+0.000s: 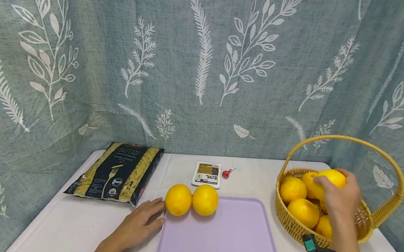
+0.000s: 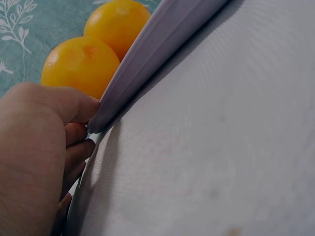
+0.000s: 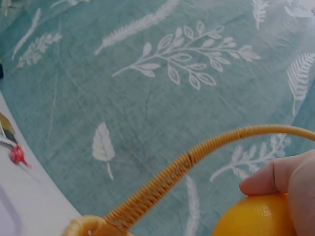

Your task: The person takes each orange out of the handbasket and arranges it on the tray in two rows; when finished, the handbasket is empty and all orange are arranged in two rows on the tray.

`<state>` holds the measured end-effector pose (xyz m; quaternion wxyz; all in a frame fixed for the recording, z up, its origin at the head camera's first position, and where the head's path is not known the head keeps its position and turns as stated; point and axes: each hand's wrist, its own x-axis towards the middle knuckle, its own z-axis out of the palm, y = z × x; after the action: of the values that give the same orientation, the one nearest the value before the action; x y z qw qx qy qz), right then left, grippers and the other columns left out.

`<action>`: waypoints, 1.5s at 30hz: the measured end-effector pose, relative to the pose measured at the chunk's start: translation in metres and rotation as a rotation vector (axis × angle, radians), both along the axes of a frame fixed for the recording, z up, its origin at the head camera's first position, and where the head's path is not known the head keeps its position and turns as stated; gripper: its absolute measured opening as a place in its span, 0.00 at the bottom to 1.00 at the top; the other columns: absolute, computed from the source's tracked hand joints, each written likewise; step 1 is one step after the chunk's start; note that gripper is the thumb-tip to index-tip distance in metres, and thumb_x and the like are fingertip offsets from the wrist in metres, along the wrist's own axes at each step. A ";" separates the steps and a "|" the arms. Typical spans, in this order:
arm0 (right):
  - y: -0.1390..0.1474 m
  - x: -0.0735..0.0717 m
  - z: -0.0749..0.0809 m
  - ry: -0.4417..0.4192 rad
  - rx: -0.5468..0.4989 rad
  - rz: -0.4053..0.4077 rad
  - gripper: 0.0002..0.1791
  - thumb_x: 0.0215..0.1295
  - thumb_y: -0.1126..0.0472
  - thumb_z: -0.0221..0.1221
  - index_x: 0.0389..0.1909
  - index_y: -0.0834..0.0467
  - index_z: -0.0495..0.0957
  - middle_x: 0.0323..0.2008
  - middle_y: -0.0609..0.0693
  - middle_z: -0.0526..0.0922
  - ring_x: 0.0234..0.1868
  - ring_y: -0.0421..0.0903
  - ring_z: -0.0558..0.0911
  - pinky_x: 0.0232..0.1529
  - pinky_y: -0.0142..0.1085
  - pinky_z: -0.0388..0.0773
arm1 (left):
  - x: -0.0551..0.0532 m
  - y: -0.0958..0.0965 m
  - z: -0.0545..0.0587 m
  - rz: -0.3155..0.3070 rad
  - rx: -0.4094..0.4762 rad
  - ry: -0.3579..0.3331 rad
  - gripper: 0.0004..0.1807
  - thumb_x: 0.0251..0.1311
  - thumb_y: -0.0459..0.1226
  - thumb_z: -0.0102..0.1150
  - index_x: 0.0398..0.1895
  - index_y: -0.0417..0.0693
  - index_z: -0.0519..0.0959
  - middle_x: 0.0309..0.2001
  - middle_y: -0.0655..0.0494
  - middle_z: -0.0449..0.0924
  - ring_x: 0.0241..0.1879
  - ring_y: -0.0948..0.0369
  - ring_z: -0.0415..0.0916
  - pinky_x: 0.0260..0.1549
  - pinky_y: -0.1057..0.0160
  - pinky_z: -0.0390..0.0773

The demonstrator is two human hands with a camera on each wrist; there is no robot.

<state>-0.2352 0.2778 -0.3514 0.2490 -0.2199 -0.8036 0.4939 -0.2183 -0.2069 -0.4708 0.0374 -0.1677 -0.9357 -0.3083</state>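
Observation:
My right hand (image 1: 343,196) grips an orange (image 1: 331,178) over the wicker basket (image 1: 287,221). Beneath it, several more oranges (image 1: 303,213) lie inside the basket. In the right wrist view, thumb and orange (image 3: 256,216) show beside the basket's arched handle (image 3: 167,184). My left hand (image 1: 137,225) rests at the left edge of the lilac tray (image 1: 223,241), its fingers stretched forward and the thumb at the rim. Side by side at the tray's back left corner sit two oranges, one (image 1: 178,200) close to my left fingertips, the other (image 1: 205,200) to its right.
A bag of penne pasta (image 1: 117,170) lies at the back left of the white table. Behind the tray are a small flat package (image 1: 207,174) and a red lollipop (image 1: 225,173). A patterned curtain (image 1: 207,69) hangs behind and around the table.

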 end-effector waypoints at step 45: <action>-0.101 -0.019 -0.018 0.033 -0.019 0.497 0.29 0.68 0.52 0.64 0.66 0.55 0.70 0.57 0.60 0.74 0.50 0.55 0.75 0.44 0.34 0.78 | -0.001 -0.001 -0.002 0.012 0.007 -0.004 0.29 0.66 0.45 0.61 0.69 0.46 0.75 0.71 0.47 0.71 0.73 0.48 0.64 0.76 0.44 0.55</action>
<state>-0.2543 0.1770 -0.3697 0.1311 -0.0099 -0.8239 0.5512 -0.2188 -0.2082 -0.4732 0.0379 -0.1612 -0.9357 -0.3115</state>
